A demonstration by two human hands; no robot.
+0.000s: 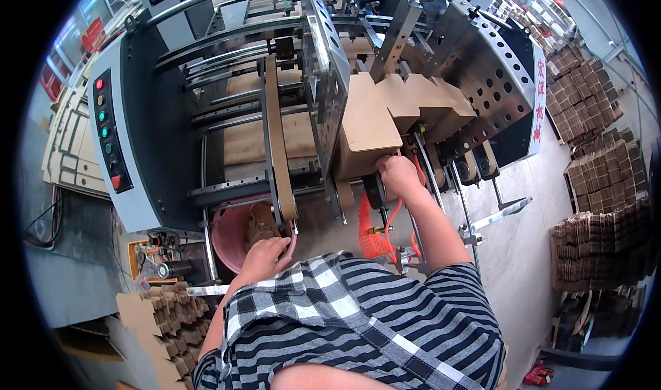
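Note:
A stack of brown cardboard blanks (372,118) with cut-out flaps sits in the machine's feed, between a perforated metal plate (330,66) and metal uprights. My right hand (399,176) is at the stack's lower front edge, its fingers curled inward. The fingertips are partly hidden, so what they pinch cannot be made out. Close below it are a black bracket (374,191) and an orange coiled air hose (372,235). My left hand (267,258) is held low by the rim of a pink basket (227,235), fingers loosely extended and nothing seen in them. Brown scraps lie in that basket.
A tan belt (277,142) runs along the left of the machine. Control buttons (105,131) line its left side panel. Bundled cardboard stacks (599,176) stand on the floor at right, with more cardboard pieces (162,328) at lower left. Metal rods (468,218) stick out near my right arm.

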